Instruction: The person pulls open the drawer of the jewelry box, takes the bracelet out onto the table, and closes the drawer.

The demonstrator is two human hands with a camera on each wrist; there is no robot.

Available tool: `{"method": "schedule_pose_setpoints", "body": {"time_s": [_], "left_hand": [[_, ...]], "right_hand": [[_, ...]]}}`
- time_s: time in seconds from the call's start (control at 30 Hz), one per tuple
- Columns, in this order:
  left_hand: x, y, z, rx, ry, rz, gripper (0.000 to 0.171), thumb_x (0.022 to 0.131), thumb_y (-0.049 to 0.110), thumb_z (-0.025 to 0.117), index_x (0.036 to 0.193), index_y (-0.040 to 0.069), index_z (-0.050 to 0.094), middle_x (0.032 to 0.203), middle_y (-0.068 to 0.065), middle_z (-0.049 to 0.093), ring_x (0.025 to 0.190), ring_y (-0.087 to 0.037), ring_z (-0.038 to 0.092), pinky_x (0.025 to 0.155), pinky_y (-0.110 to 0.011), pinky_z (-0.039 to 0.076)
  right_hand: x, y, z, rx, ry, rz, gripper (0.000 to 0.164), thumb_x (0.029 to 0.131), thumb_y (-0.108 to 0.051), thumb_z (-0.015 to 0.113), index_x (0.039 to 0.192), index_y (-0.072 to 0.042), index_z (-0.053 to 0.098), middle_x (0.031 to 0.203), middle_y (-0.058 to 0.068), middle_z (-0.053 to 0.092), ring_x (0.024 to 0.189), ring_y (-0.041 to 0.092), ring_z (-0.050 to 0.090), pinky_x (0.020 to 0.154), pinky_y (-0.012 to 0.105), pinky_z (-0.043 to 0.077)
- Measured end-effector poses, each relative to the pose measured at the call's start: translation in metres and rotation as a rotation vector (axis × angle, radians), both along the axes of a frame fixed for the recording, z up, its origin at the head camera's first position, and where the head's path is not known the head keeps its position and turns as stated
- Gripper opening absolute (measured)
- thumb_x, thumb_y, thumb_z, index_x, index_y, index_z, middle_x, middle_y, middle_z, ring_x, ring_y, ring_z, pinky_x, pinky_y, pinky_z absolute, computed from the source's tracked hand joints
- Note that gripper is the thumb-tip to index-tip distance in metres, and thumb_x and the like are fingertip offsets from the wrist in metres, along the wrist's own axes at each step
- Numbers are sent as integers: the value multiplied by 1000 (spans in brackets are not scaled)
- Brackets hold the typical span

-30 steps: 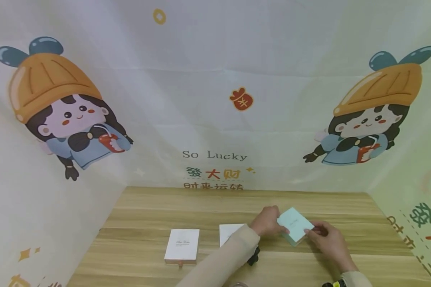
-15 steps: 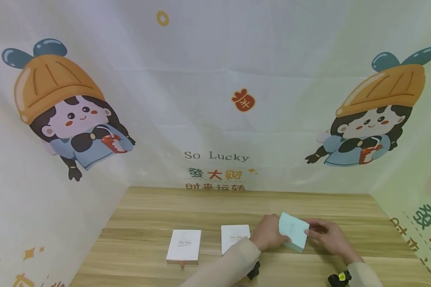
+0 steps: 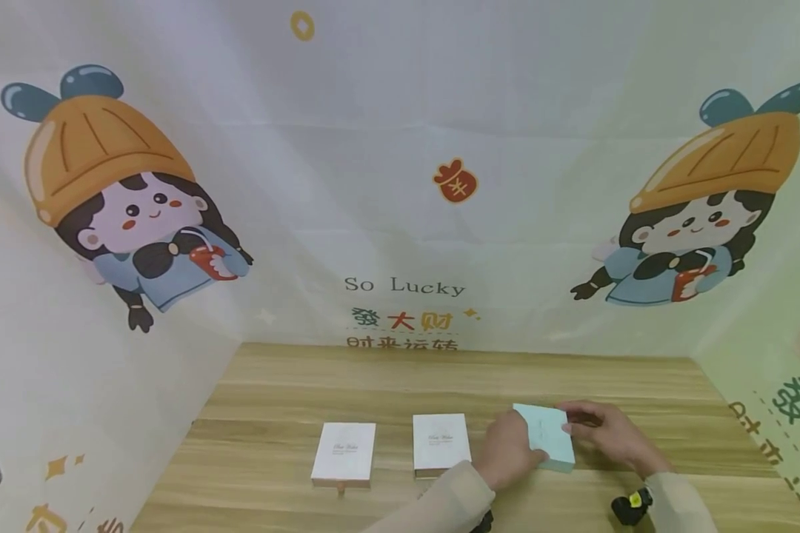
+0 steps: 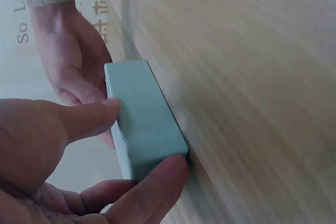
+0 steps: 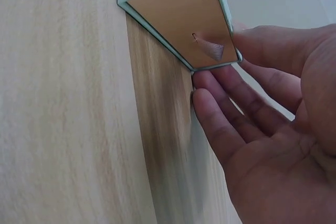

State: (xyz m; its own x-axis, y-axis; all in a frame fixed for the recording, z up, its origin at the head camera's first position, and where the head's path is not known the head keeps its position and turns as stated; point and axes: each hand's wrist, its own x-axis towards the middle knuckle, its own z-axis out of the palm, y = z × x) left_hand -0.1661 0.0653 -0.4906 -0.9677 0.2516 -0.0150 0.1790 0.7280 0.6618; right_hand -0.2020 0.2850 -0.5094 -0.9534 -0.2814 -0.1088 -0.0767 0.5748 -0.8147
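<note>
A mint-green drawer box (image 3: 552,437) is held between both hands at the right of the table, its printed lid face up. My left hand (image 3: 509,453) grips its left side; in the left wrist view the thumb lies along one edge and the fingertips press a corner of the box (image 4: 144,116). On the opposite side, my right hand (image 3: 613,438) pinches the edge, thumb against fingers. The right wrist view shows the box's brown drawer end (image 5: 173,19) with a small ribbon tab (image 5: 212,50), low over the wood.
Two white boxes with printed lids, a left one (image 3: 344,451) and a middle one (image 3: 441,442), lie on the wooden table (image 3: 373,381). The left one has a small tab at its front. A printed cloth (image 3: 373,111) surrounds the table at back and sides.
The mint-green box has turned from a slanted, diamond-like pose to nearly square with the table, and come lower and nearer. The left forearm has shifted right, uncovering more of the middle white box.
</note>
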Motion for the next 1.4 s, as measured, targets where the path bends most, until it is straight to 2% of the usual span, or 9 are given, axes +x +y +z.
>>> {"method": "schedule_pose_setpoints", "body": {"time_s": [0.23,0.4,0.5,0.63,0.8,0.93,1.07,1.23,1.4], "left_hand": [[6,5,1,-56,6,17,35,84,29,84,90,1,63,93,-6,63,70,-11,49,62,-24,48],[6,4,2,-87,11,18,38,84,33,83,95,1,64,92,-6,63,70,-12,51,60,-25,48],[4,1,3,-155,60,-9,36,86,37,81,85,5,64,84,-2,61,65,-11,49,55,-24,45],[-2,-4,6,-304,174,-45,41,87,48,77,77,10,65,78,0,61,64,-10,51,55,-23,44],[-10,-5,7,-436,252,-78,58,85,62,74,106,8,70,99,-4,64,88,-14,59,71,-23,51],[-18,-5,7,-414,215,-118,70,81,66,75,123,11,65,111,-2,59,96,-12,53,73,-21,51],[-25,-8,8,-368,198,-236,79,80,66,77,137,16,58,124,2,56,106,-9,49,81,-18,48],[-30,-9,7,-407,255,-405,89,79,67,77,149,19,49,144,5,51,133,-10,45,99,-17,47],[-34,-6,5,-479,257,-442,93,80,67,77,152,17,45,149,6,49,135,-8,45,104,-17,44]], "right_hand": [[-2,0,1,-3,-15,16,46,96,-29,71,136,-7,64,134,17,66,123,31,63,96,37,54],[-2,0,1,0,6,14,47,96,-27,71,136,-4,64,132,16,68,118,27,65,91,31,55],[-1,-1,2,12,40,-5,47,96,-28,71,135,-3,63,130,16,69,114,25,66,87,26,54],[0,-2,5,10,43,-37,49,100,-29,67,136,3,60,128,20,68,108,23,68,82,28,58],[2,-2,9,-68,-61,-104,49,104,-25,61,134,12,57,119,23,70,96,19,72,78,30,62],[4,-2,9,-130,-125,-138,48,104,-21,58,131,19,55,110,21,74,91,19,73,77,31,63],[8,-2,7,-183,-207,-161,47,105,-18,56,131,21,52,104,16,75,88,19,73,77,31,63],[14,1,-1,-211,-238,-110,48,106,-18,55,134,21,50,102,11,74,88,18,72,77,31,63],[16,1,-6,-233,-211,-85,46,104,-17,58,133,19,53,98,8,74,86,17,72,75,30,63]]}}
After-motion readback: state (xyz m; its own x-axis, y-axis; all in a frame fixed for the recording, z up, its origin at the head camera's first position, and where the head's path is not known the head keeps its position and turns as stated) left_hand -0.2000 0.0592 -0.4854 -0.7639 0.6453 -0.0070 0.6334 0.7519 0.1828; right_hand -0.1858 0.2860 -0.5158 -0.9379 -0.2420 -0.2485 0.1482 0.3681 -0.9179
